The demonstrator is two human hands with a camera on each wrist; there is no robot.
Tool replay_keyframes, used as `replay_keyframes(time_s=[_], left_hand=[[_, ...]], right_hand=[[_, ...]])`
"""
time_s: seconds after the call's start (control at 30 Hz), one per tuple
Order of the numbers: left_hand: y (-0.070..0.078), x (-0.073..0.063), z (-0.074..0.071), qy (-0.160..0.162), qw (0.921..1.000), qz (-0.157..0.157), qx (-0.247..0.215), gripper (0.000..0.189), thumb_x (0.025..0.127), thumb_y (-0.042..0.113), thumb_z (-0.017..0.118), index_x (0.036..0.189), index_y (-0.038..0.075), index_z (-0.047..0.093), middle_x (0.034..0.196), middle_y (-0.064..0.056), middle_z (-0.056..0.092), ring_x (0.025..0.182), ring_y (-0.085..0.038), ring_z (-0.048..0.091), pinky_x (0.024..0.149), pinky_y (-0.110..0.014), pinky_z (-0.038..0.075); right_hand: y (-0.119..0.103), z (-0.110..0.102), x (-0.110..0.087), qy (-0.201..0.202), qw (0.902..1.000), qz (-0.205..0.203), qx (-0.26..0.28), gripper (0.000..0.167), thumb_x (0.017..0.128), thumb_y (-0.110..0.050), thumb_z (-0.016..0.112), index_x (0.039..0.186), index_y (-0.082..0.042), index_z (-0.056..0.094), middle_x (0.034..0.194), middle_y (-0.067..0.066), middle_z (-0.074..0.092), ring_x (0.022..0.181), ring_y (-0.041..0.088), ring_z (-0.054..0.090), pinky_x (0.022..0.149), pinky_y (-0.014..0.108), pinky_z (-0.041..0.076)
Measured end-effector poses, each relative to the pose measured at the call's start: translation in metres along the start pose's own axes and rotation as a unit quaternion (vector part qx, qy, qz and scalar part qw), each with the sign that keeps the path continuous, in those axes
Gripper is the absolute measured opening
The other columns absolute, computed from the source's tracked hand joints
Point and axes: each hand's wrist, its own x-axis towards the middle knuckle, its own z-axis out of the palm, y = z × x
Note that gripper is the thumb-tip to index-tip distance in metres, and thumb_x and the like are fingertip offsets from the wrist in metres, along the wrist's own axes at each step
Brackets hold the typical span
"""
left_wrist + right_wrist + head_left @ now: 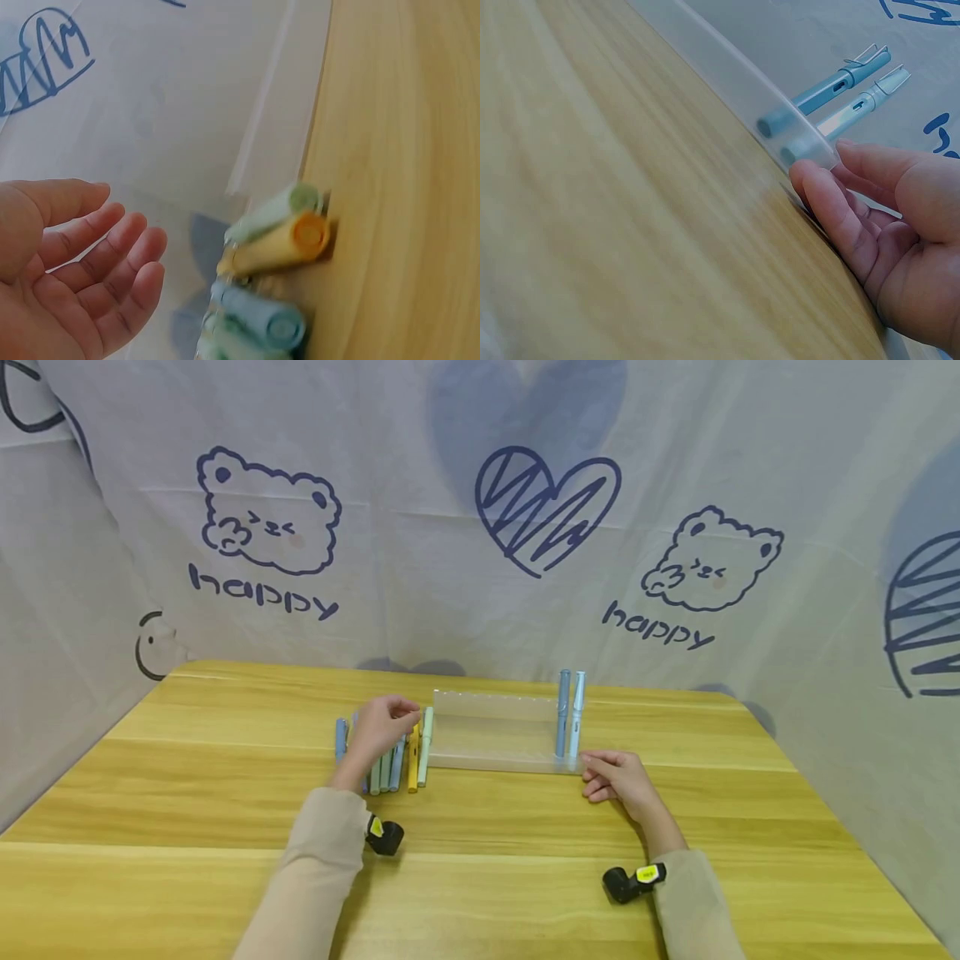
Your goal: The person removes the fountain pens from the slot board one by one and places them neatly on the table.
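Note:
A translucent plastic pen stand sits on the table. Toward its right end, a grey-blue pen and a light blue pen stand side by side, leaning back. My right hand pinches the stand's right front corner between thumb and index finger; the corner shows between them in the right wrist view. Over a row of pens to the left hovers my left hand, fingers loosely bent, holding nothing. That row includes a pale green pen, a yellow pen and a blue pen. The hand partly hides the row.
The wooden table extends around the stand and toward me. Behind it hangs a pale cloth printed with bears and hearts. Black wrist cameras are strapped near both sleeves. One more blue pen lies at the row's left end.

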Motion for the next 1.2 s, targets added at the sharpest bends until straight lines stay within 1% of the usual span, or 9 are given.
replay_keyframes(time_s=[0.1,0.23,0.33,0.47,0.57,0.73,0.97,1.2], left_hand=[[0.004,0.002,0.007,-0.008,0.9999,0.006,-0.004,0.024,0.089,0.014,0.054,0.105,-0.004,0.060,0.091,-0.018,0.061,0.081,-0.031,0.059,0.063,-0.031,0.049],[0.009,0.005,0.016,-0.014,0.9997,0.009,-0.015,0.023,0.088,0.013,0.054,0.103,-0.004,0.060,0.090,-0.018,0.062,0.081,-0.030,0.058,0.064,-0.031,0.048],[0.013,0.006,0.024,-0.002,0.9998,0.013,-0.013,0.021,0.087,0.013,0.056,0.100,-0.003,0.062,0.091,-0.015,0.062,0.083,-0.028,0.057,0.067,-0.033,0.048],[0.017,0.009,0.035,0.018,0.9994,0.029,-0.006,0.019,0.085,0.012,0.058,0.097,-0.003,0.063,0.092,-0.013,0.063,0.084,-0.025,0.056,0.070,-0.034,0.048],[0.019,0.011,0.042,0.025,0.9988,0.041,-0.010,0.018,0.085,0.010,0.059,0.095,-0.003,0.064,0.090,-0.012,0.063,0.083,-0.025,0.056,0.071,-0.035,0.048],[0.023,0.013,0.052,0.031,0.9980,0.051,-0.019,0.015,0.084,0.009,0.060,0.093,-0.001,0.065,0.087,-0.011,0.063,0.080,-0.024,0.056,0.069,-0.034,0.048],[0.029,0.015,0.064,0.023,0.9970,0.072,-0.016,0.014,0.084,0.008,0.060,0.091,-0.002,0.066,0.086,-0.010,0.063,0.077,-0.023,0.057,0.068,-0.033,0.048],[0.035,0.017,0.074,0.007,0.9962,0.082,-0.030,0.013,0.084,0.007,0.059,0.091,-0.002,0.065,0.086,-0.011,0.061,0.078,-0.023,0.056,0.067,-0.032,0.049]], right_hand=[[0.000,0.000,0.000,0.001,1.0000,0.002,0.000,0.040,0.090,-0.011,0.053,0.116,0.019,0.046,0.067,0.005,0.056,0.051,0.013,0.059,0.048,0.026,0.052],[0.000,0.000,0.001,0.002,1.0000,0.005,-0.001,0.040,0.090,-0.011,0.053,0.116,0.018,0.046,0.067,0.005,0.057,0.051,0.013,0.059,0.048,0.026,0.052],[0.000,0.000,0.001,0.003,1.0000,0.006,-0.001,0.039,0.090,-0.011,0.053,0.116,0.018,0.047,0.067,0.005,0.056,0.051,0.013,0.059,0.048,0.026,0.052],[0.000,0.000,0.000,0.003,1.0000,0.005,0.000,0.039,0.090,-0.011,0.053,0.116,0.018,0.047,0.067,0.005,0.056,0.051,0.013,0.059,0.048,0.026,0.052],[0.000,0.000,0.000,0.002,1.0000,0.004,-0.001,0.040,0.090,-0.012,0.053,0.116,0.018,0.047,0.067,0.005,0.056,0.051,0.013,0.059,0.048,0.026,0.052],[-0.001,0.000,0.000,0.000,1.0000,0.004,-0.003,0.040,0.090,-0.011,0.053,0.116,0.018,0.046,0.067,0.006,0.056,0.051,0.013,0.059,0.048,0.026,0.052],[-0.002,0.000,-0.001,0.002,1.0000,0.008,0.002,0.039,0.090,-0.011,0.053,0.116,0.018,0.047,0.067,0.005,0.057,0.051,0.013,0.059,0.048,0.026,0.052],[-0.002,0.000,-0.001,0.000,1.0000,0.008,0.005,0.039,0.090,-0.011,0.053,0.116,0.018,0.047,0.067,0.006,0.056,0.051,0.013,0.059,0.048,0.026,0.052]])
